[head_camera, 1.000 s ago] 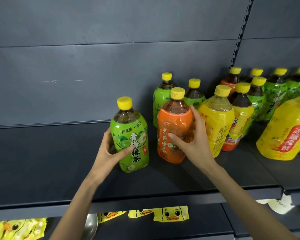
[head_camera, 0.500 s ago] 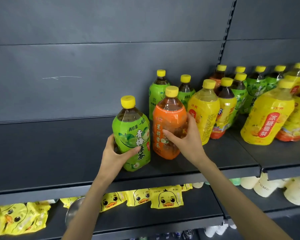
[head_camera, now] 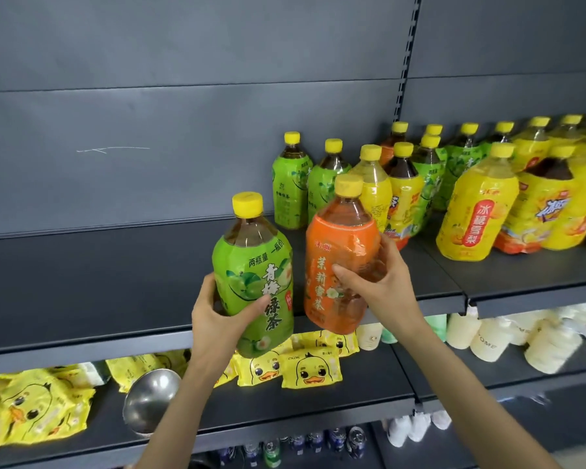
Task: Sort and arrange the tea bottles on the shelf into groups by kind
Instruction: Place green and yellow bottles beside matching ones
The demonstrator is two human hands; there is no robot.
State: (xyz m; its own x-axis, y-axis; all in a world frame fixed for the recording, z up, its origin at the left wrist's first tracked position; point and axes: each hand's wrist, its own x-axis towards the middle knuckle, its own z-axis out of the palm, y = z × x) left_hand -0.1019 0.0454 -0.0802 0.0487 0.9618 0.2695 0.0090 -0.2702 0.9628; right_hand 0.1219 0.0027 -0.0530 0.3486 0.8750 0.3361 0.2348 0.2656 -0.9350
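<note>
Your left hand (head_camera: pixel 217 319) is curling its grip round the green tea bottle (head_camera: pixel 254 275), now raised off the shelf (head_camera: pixel 82 282) where it was standing earlier. Just beside it, your right hand (head_camera: pixel 376 282) is wrapping its grip round the orange tea bottle (head_camera: pixel 339 252), likewise lifted clear.

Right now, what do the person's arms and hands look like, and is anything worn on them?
Both are bare. The left hand and right hand wear no gloves, and no ring shows. The left forearm and right forearm are slim, without sleeves, watch or bracelet as far as the frame reaches.
</note>
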